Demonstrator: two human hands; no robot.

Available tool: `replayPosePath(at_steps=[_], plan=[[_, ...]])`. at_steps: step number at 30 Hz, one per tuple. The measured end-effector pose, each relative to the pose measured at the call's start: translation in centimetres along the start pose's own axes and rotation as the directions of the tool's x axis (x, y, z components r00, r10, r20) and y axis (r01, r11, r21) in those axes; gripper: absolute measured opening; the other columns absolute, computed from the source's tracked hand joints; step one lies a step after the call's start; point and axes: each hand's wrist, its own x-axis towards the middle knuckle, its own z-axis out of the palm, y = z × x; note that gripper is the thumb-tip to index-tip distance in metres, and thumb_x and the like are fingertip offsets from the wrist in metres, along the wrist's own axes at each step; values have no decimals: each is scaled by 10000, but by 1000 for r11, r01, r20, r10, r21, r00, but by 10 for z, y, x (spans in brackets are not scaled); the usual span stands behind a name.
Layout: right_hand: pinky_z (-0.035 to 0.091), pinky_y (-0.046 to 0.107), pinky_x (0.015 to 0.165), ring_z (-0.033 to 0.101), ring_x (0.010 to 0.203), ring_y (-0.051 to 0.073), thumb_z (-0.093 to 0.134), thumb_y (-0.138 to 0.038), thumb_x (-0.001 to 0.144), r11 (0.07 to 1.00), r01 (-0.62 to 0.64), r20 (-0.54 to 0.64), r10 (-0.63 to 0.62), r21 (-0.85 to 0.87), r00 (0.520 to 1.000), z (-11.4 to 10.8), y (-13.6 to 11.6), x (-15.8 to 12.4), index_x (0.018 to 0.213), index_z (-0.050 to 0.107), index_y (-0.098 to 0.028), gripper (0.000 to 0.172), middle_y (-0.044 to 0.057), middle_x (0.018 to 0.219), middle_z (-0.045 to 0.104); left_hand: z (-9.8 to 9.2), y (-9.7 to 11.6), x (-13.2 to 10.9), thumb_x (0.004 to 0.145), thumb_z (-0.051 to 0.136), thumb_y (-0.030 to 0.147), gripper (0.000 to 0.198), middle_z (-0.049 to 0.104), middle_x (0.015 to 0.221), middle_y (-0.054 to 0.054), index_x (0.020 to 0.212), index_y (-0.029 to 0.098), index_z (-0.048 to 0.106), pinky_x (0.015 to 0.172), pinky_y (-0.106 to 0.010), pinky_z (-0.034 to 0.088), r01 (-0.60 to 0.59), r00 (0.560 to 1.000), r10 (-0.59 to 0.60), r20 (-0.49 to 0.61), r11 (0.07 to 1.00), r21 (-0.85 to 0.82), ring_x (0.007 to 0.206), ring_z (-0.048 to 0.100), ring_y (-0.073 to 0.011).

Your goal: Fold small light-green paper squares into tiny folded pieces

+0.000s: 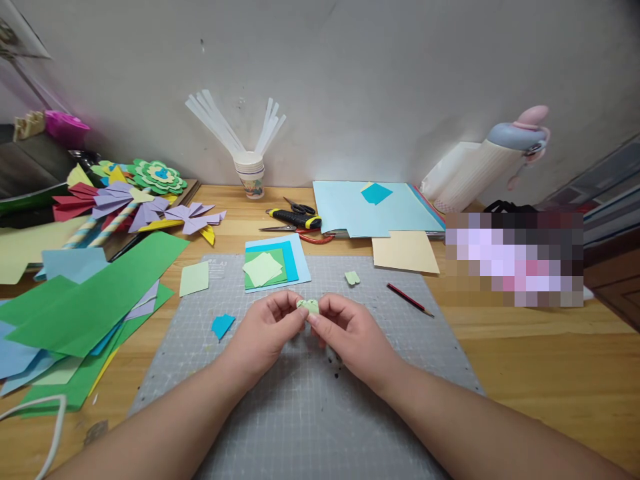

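Between my two hands is a small light green folded paper piece (311,307), raised over the grey cutting mat (280,427). My left hand (273,327) pinches its left side between thumb and fingers. On the right side, my right hand (353,333) grips it in the same way. A similar small light green paper shape (353,277) lies beyond my right hand. To the left of my left hand is a blue paper piece (223,325). Past my hands sits a stack of blue, green and pale green paper squares (263,269).
A pencil (410,300) lies at the mat's right. Scissors (299,206) and a yellow-black utility knife (294,219) rest behind the mat. A paper cup stack (250,177) holds white strips. Coloured paper sheets (100,300) and paper flowers (135,200) crowd the left; a bottle (493,167) leans right.
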Motion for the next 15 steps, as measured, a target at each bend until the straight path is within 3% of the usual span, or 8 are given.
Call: replayPosePath(at_steps=[15], plan=[[345, 220, 519, 437, 534, 93, 558, -324, 832, 1000, 18, -126, -18, 3, 992, -3, 7, 1, 704, 484, -188, 201, -58, 578, 463, 4, 1, 1, 701, 693, 353, 247, 512, 606, 41, 668, 166, 535, 556, -213, 361, -23, 999, 24, -38, 1000, 19, 563, 436, -86]])
